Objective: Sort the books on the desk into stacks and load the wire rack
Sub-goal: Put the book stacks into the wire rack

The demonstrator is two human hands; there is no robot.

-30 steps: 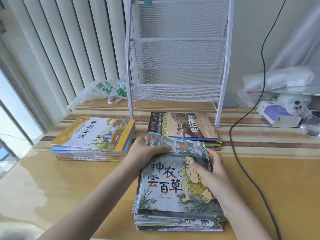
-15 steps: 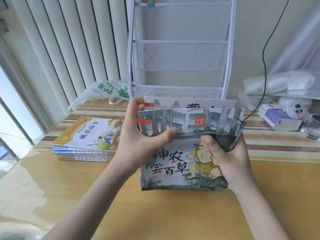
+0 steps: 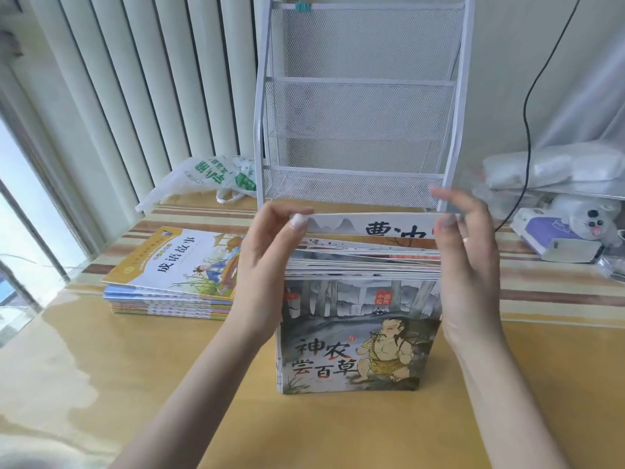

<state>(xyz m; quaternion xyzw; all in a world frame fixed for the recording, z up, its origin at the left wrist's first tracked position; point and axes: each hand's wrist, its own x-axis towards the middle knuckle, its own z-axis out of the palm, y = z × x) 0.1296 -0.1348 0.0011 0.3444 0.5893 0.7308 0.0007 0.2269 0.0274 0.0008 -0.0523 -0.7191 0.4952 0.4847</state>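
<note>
Head view shows the left hand (image 3: 267, 262) and right hand (image 3: 468, 265) pressing in from either side on an upright bundle of picture books (image 3: 360, 333) standing on edge on the desk (image 3: 135, 384) at centre frame; the fingers lie against the bundle's sides and pinch the top corners of the rearmost book. At centre left, a second stack of books (image 3: 172, 282) lies flat, so the sorting looks largely done. Just behind the bundle, the wire rack (image 3: 362, 106) in the upper centre has no book visible in any tier, so by my reading loading has not yet begun and makes up all the remaining work.
</note>
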